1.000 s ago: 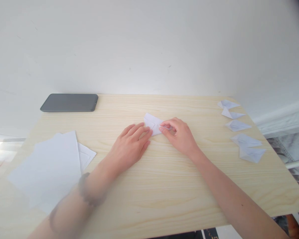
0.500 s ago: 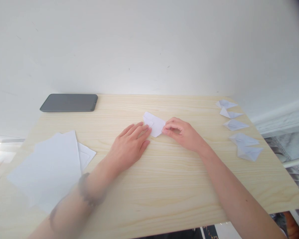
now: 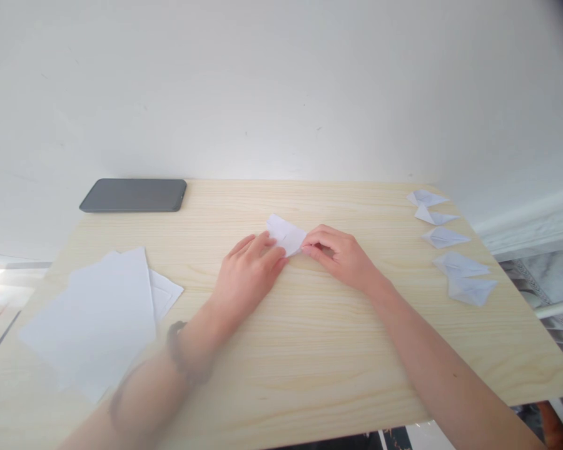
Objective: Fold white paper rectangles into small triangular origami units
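A small white folded paper [image 3: 287, 236] with creases lies near the middle of the wooden table. My left hand [image 3: 248, 269] has its bent fingers on the left and lower edges of this paper, thumb close to the index finger, gripping it against the tabletop. At the right corner of the paper, my right hand [image 3: 340, 253] pinches it between thumb and fingertips. The paper's left and lower edges are partly covered by my left fingers, and its right tip is hidden in the pinch.
White paper sheets [image 3: 112, 312] lie overlapping on the left. A dark phone [image 3: 134, 195] rests at the back left, by the wall [image 3: 281, 87]. Several folded paper pieces [image 3: 445, 237] form a column along the right side of the table [image 3: 338, 369].
My left fingers have bent more and moved onto the paper's lower edge. The paper has turned slightly and shows less of its right part. My right hand has shifted slightly left, still pinching.
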{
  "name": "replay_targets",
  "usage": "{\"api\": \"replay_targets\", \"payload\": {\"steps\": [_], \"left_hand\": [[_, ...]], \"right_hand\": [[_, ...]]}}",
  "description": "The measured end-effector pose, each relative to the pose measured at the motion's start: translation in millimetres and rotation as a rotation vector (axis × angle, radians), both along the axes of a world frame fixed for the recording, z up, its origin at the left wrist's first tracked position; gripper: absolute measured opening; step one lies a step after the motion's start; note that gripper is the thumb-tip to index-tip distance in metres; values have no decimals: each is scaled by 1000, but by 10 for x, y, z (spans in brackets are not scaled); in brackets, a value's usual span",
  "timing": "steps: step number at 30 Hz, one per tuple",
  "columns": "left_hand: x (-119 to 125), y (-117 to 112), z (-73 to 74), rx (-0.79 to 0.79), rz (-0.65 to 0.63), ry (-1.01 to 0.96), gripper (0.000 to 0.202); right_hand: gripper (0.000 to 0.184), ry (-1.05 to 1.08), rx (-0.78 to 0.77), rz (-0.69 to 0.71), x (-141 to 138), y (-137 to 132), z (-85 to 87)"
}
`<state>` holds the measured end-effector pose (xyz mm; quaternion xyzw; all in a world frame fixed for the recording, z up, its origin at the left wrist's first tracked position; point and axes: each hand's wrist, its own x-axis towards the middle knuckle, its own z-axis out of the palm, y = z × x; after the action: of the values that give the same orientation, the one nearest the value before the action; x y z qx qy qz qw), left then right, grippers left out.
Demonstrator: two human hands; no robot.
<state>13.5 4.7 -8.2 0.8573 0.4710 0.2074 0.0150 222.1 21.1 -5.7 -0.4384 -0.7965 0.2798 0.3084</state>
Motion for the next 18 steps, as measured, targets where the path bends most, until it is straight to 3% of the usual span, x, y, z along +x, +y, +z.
{"api": "replay_targets", "payload": {"steps": [3,11,18], "left_hand": [[32,-7,2,53,29,24,18],[33,-69,18,168,-2,84,25],[-8,-73,-24,196,-49,105,28]], "right_hand": [[15,-39,-9,-23,-26,1,7],[17,-244,84,-271,-173,17,-39],[19,-247,53,-234,-134,22,-60]]}}
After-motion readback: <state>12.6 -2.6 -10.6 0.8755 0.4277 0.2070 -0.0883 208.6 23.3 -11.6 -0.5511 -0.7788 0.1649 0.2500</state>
